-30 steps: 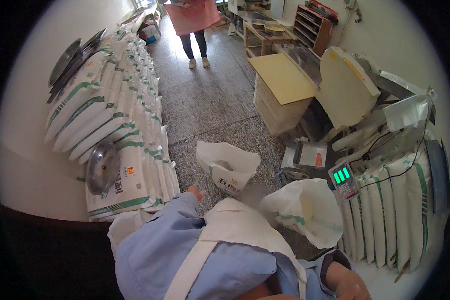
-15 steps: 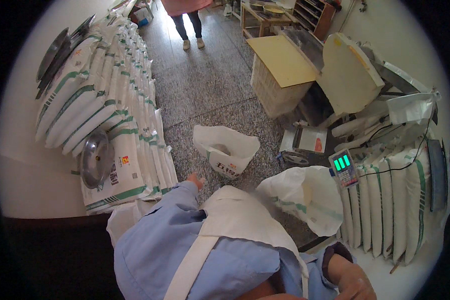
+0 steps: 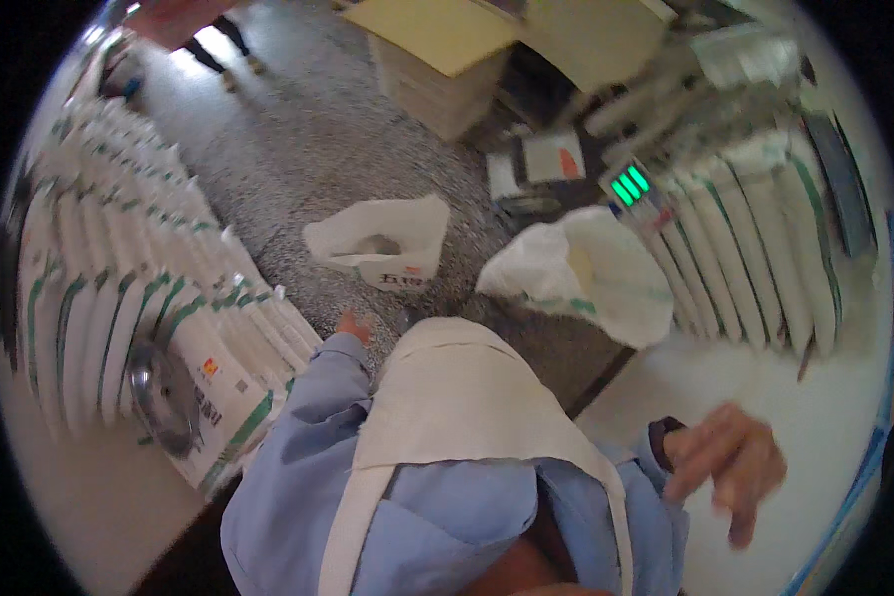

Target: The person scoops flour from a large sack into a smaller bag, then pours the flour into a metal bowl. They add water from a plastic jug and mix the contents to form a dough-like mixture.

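My left hand (image 3: 355, 328) hangs low beside my apron, small in view, its fingers apart with nothing visible in them. Just beyond it an open white sack (image 3: 407, 238) with something grey inside stands on the speckled floor. A second open sack (image 3: 626, 313) with green stripes is nearer, at the right. My right hand (image 3: 725, 467) is raised at the lower right over a pale surface, fingers bent and apart, holding nothing visible; it is blurred. A lit digital display (image 3: 634, 186) stands above the second sack. My cream apron (image 3: 457, 397) fills the lower middle.
Stacked flour sacks (image 3: 94, 288) line the left, with a metal lid (image 3: 164, 392) on the front ones. More upright sacks (image 3: 775, 268) lean at the right. A board-topped crate (image 3: 427, 89) and loose panels stand behind. A person in pink (image 3: 174, 20) stands at the far upper left.
The view has turned down and to the right, so the room sits higher and further left. My right hand has risen from the bottom edge and moved right, its fingers spreading.
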The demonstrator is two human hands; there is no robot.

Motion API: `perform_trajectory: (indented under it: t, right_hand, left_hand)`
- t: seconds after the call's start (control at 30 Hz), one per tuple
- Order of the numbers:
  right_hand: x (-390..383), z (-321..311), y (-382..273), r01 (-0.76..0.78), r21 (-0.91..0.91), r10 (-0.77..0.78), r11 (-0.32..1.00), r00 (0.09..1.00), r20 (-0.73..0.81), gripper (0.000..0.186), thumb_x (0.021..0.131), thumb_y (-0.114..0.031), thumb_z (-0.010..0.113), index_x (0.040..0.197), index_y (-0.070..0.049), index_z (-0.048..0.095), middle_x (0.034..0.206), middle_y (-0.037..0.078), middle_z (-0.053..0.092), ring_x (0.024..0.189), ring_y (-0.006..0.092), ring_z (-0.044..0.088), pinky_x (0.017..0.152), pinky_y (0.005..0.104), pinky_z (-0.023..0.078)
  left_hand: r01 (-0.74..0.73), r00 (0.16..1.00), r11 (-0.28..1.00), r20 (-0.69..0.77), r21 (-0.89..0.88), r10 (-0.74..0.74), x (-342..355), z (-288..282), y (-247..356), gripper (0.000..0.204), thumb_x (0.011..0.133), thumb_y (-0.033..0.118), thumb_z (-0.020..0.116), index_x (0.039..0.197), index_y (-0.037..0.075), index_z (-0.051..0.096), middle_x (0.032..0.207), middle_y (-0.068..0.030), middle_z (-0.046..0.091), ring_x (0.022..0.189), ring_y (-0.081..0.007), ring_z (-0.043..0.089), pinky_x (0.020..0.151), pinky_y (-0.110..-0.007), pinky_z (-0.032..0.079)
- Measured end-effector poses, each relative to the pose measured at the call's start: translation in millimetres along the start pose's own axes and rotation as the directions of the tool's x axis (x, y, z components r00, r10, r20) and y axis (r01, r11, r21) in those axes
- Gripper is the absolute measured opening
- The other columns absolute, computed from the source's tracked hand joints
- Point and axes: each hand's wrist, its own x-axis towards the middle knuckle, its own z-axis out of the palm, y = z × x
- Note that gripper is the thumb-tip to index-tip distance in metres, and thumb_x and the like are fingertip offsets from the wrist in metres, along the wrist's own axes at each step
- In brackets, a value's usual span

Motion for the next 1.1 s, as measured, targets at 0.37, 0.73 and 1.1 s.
perform_trajectory:
  t: [0.37,0.73,1.1]
  right_hand:
    - [-270,-127,-25,-0.804,0.180,0.100,0.566,-0.150,-0.984,0.039,0.086,-0.034,0.046,0.105,-0.001,0.049,0.115,0.016,0.053,0.080,0.0230,0.057,0.064,0.0321,0.045]
    - [-437,-221,40,-0.979,0.165,0.277,0.119,-0.127,-0.952,0.065,0.079,-0.031,0.063,0.128,0.002,0.035,0.122,0.016,0.047,0.112,0.0233,0.045,0.095,0.0351,0.034]
    - [-481,-281,58,-0.773,0.479,0.367,0.416,-0.339,-0.866,0.047,0.089,-0.035,0.044,0.121,0.000,0.044,0.114,0.012,0.051,0.102,0.0220,0.051,0.087,0.0347,0.042]
  left_hand:
    - [-0.683,0.722,0.730,0.131,-0.026,0.680,-51,37,181,0.081,0.072,0.037,0.069,0.131,0.001,0.028,0.132,-0.0215,0.032,0.122,-0.0312,0.033,0.097,-0.040,0.033]
    - [-0.690,0.699,0.649,-0.062,-0.319,0.713,-133,193,334,0.112,0.057,0.035,0.078,0.136,-0.002,0.007,0.136,-0.0228,0.020,0.127,-0.0359,0.020,0.104,-0.040,0.021]
    - [-0.797,0.571,0.603,-0.277,0.042,0.773,-127,236,350,0.062,0.068,0.018,0.070,0.122,0.015,0.041,0.129,-0.0188,0.033,0.121,-0.0367,0.030,0.099,-0.044,0.028]
